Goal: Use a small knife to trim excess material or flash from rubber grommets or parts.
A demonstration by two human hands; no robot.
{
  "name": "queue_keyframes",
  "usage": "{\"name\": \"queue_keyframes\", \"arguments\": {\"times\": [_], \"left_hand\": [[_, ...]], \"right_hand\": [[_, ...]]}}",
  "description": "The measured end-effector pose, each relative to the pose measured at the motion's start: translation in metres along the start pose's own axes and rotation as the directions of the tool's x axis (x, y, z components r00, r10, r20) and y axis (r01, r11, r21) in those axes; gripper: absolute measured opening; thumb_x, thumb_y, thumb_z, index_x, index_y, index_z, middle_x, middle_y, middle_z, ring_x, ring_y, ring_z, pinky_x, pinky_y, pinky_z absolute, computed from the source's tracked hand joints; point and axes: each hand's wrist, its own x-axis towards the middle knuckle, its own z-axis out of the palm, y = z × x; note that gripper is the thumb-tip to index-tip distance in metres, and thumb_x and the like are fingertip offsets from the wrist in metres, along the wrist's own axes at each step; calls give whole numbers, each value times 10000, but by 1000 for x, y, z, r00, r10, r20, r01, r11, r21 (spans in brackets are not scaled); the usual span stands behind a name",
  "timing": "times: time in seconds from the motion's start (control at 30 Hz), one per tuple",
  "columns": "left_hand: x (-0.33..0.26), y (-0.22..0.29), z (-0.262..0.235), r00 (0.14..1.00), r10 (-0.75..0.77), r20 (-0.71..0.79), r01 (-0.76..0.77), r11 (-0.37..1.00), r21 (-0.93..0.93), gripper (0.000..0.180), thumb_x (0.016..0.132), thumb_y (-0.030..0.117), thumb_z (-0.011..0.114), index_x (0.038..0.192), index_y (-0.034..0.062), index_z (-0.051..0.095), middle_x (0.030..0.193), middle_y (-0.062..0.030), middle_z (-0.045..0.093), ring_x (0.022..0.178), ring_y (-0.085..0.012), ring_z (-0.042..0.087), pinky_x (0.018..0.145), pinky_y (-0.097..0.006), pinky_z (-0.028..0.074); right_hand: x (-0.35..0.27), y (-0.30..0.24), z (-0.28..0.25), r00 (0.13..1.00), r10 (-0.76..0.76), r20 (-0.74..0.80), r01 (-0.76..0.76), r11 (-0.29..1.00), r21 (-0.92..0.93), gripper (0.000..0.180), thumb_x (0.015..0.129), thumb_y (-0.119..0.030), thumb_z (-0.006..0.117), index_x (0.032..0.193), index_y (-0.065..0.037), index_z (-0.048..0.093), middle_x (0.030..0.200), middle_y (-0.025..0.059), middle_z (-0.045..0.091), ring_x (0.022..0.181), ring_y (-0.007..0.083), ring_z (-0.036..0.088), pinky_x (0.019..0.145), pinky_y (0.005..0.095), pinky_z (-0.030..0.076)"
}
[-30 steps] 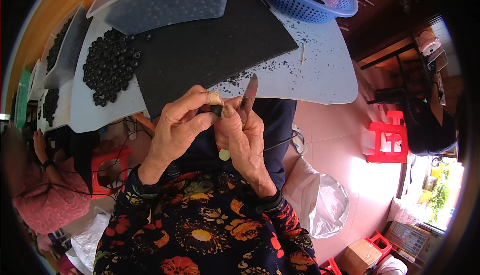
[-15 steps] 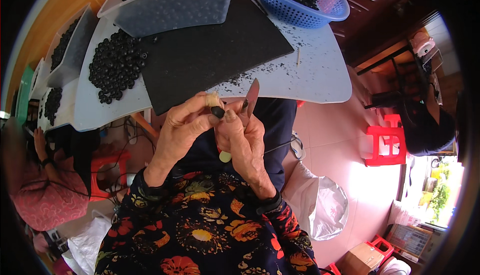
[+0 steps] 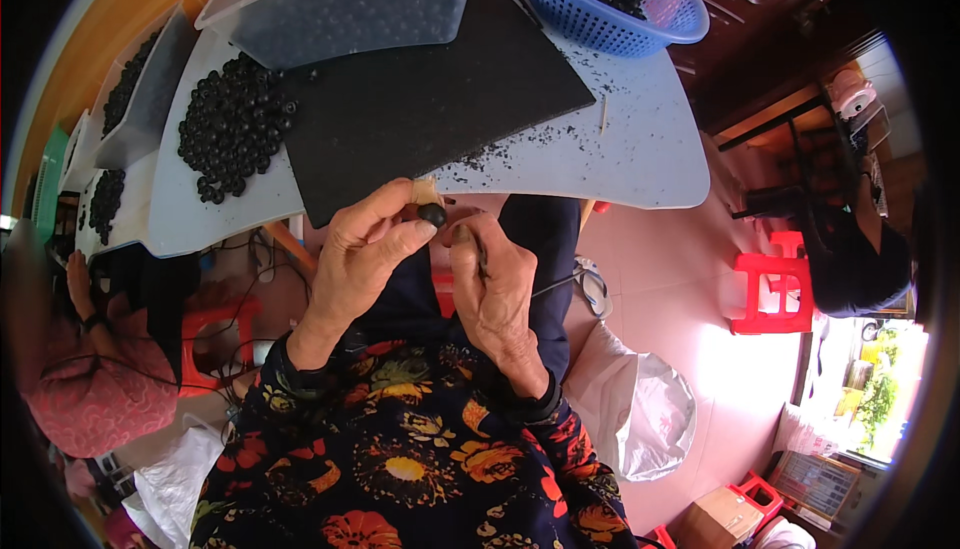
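Note:
In front of my lap, my left hand (image 3: 355, 254) pinches a small round black piece (image 3: 433, 215) between thumb and fingers. A tan wrap (image 3: 425, 191) covers a fingertip of that hand. Close by on the right, my right hand (image 3: 497, 294) is curled shut. Half a second ago it plainly held a knife; only a thin dark sliver shows between its fingers now, and the blade is mostly hidden. Beyond both hands, a dark flat board (image 3: 430, 99) lies on the pale table (image 3: 640, 164), beside a heap of similar black pieces (image 3: 230, 124).
A clear plastic bin (image 3: 350, 34) of black pieces and a blue perforated basket (image 3: 610, 24) stand at the back. Dark shavings (image 3: 490, 157) litter the table's near side. A white sack (image 3: 640, 409) sits on the floor at right. Another person's arm (image 3: 85, 294) is at left.
My right hand has turned, so the knife's broad blade and greenish handle end no longer show. The black piece has been turned in my left fingers. The view has shifted slightly.

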Motion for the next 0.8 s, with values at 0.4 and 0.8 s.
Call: {"name": "queue_keyframes", "arguments": {"times": [0.4,0.8], "left_hand": [[-3,-6,1,990,-129,-55,121,985,-120,225,866,-19,556,1088,-12,594,849,34,522,751,-18,445,665,-170,390],[-4,5,7,989,-130,-70,126,990,-59,177,849,17,581,1016,-30,616,812,21,543,723,-33,470,650,-183,405]], "right_hand": [[-2,6,2,997,-43,71,55,981,-183,113,829,-50,605,851,-33,495,715,150,568,604,359,584,512,402,458],[-1,8,0,991,100,90,-94,993,-69,89,847,-23,571,844,-1,485,686,189,563,606,384,585,494,396,434]]}}
